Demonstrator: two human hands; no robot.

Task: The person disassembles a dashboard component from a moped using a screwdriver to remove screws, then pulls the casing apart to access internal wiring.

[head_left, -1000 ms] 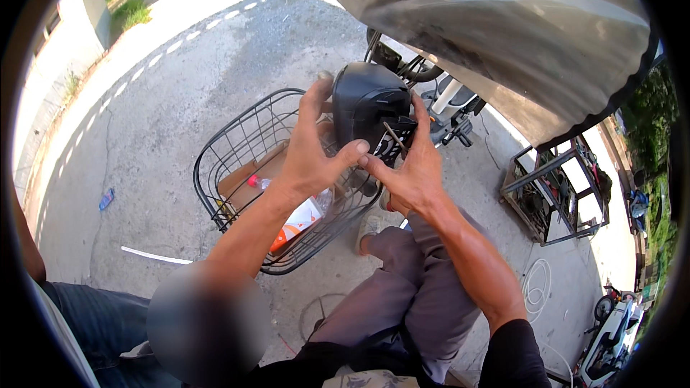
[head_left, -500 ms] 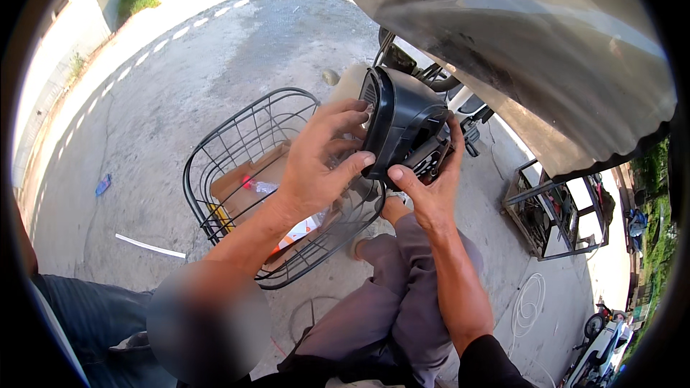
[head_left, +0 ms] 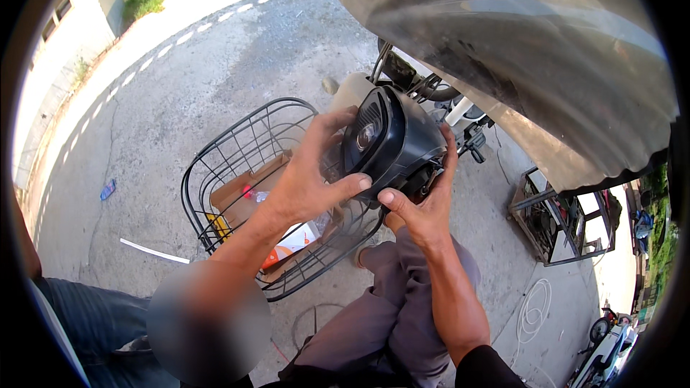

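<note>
Between my hands is a black plastic housing [head_left: 406,133] with a slatted front and a small round emblem, probably a vehicle's headlight or dash cover. Its underside is open, with dark fittings inside. My left hand [head_left: 313,172] grips the slatted side, thumb along the lower edge. At the opposite side, my right hand [head_left: 431,212] wraps its fingers up the flank, thumb at the bottom edge. Below sits a black wire basket [head_left: 185,194], holding an open cardboard box [head_left: 233,201], a white-and-orange carton [head_left: 291,243] and a clear bottle with a red cap [head_left: 249,190].
A greyish translucent sheet [head_left: 517,50] hangs over the upper right, with vehicle parts [head_left: 399,68] beneath it. A metal-framed rack [head_left: 560,223] stands at right, near coiled white cable [head_left: 532,312]. Another person's jeans-clad leg [head_left: 93,316] is at lower left.
The housing has tilted and turned in my hands, so its slatted front and emblem now show more. It sits slightly lower, and both hands still hold it.
</note>
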